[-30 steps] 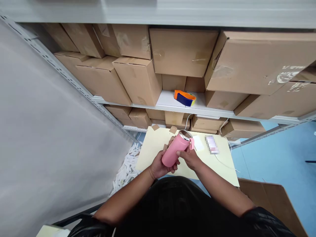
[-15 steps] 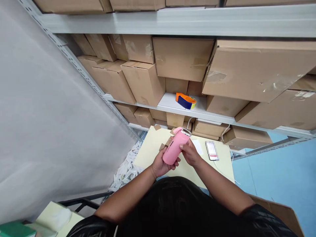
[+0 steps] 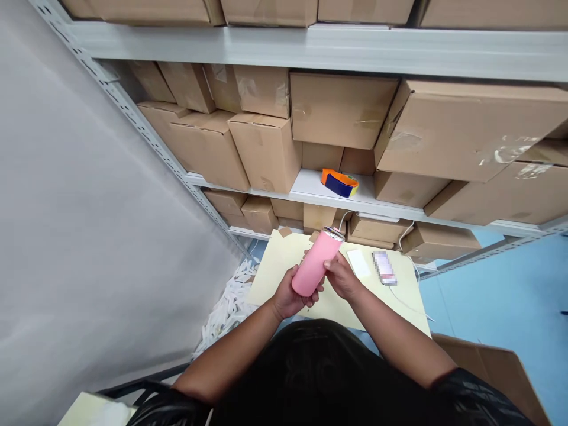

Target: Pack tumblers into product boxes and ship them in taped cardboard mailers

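Above the smooth, pale-yellow counter [image 3: 270,266], a matte pink cylindrical bottle [image 3: 316,263] is gripped by the left hand [image 3: 289,294] near its base and the right hand [image 3: 341,275] higher up. Its long axis slants, silvery rim [image 3: 333,233] pointing away and rightward. A plain side now faces up, where dark lettering showed half a second ago.

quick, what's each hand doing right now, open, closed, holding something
Left hand: closed, holding the pink bottle near its base.
Right hand: closed on the same bottle higher up, thumb against its side.
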The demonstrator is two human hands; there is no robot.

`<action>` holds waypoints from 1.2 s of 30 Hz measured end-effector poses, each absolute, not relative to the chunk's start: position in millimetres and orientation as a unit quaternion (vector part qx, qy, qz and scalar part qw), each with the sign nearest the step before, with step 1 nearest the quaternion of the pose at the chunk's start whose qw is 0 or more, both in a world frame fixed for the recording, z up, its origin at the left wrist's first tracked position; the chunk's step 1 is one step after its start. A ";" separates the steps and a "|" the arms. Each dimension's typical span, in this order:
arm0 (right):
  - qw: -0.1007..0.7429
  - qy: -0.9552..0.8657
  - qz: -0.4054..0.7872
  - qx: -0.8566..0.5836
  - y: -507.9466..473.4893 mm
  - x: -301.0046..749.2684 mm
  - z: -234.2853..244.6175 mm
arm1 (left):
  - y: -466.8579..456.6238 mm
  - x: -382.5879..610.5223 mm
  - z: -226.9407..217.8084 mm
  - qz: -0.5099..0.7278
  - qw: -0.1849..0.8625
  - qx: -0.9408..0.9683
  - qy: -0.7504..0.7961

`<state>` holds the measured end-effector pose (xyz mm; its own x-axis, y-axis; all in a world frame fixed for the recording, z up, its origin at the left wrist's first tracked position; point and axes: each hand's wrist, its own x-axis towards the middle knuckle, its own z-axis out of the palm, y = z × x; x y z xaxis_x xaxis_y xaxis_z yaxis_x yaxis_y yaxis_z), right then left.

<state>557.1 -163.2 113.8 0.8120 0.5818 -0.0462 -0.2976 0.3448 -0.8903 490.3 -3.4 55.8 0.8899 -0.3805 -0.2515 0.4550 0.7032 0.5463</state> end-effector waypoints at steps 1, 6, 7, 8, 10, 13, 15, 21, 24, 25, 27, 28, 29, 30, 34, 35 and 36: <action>0.806 -0.137 0.270 -0.509 -157.1 553.7 114.6 | 3.3 489.9 56.7 -0.254 0.917 0.302 0.050; 0.803 -0.070 0.148 -0.574 -120.6 538.0 110.7 | 32.7 482.5 68.8 -0.194 0.932 0.307 0.022; 0.799 -0.061 0.125 -0.584 -114.6 534.7 109.2 | 37.5 480.5 69.5 -0.173 0.932 0.317 0.018; 0.796 -0.058 0.114 -0.591 -109.8 531.1 108.2 | 41.9 478.7 68.9 -0.165 0.931 0.326 0.014; 0.794 -0.064 0.120 -0.593 -103.9 523.8 108.1 | 49.4 476.0 63.9 -0.183 0.926 0.331 0.010; 0.801 -0.072 0.138 -0.577 -102.7 514.8 112.8 | 57.1 474.3 53.1 -0.251 0.917 0.309 0.014; 0.807 -0.065 0.132 -0.572 -104.0 511.2 116.7 | 59.4 474.4 49.0 -0.309 0.906 0.289 0.014; 0.789 -0.026 0.044 -0.612 -104.1 507.8 117.3 | 56.1 473.0 57.3 -0.290 0.912 0.291 -0.005; 0.767 -0.019 -0.001 -0.642 -101.4 507.2 112.6 | 54.9 471.1 60.1 -0.222 0.913 0.341 -0.018; 0.762 -0.012 -0.016 -0.647 -100.8 506.9 110.9 | 54.6 470.6 59.9 -0.218 0.908 0.357 -0.019; 0.754 0.000 -0.033 -0.656 -101.0 505.9 108.1 | 53.9 469.9 59.1 -0.216 0.900 0.378 -0.013; 0.751 -0.001 -0.035 -0.660 -102.2 505.3 107.3 | 53.4 469.8 58.7 -0.214 0.898 0.384 -0.009; 0.749 -0.008 -0.033 -0.662 -104.0 504.7 107.1 | 52.8 469.7 58.4 -0.211 0.897 0.387 -0.007; 0.749 -0.020 -0.030 -0.662 -106.5 504.4 107.7 | 52.2 469.7 58.2 -0.208 0.898 0.389 -0.006; 0.765 -0.027 -0.026 -0.643 -117.9 509.6 116.0 | 49.7 470.3 56.7 -0.209 0.896 0.392 -0.011; 0.764 -0.011 -0.023 -0.644 -120.1 513.3 118.6 | 48.9 470.7 55.6 -0.211 0.893 0.398 -0.013; 0.760 0.008 -0.020 -0.650 -122.0 517.7 120.7 | 47.9 471.2 54.1 -0.213 0.888 0.406 -0.015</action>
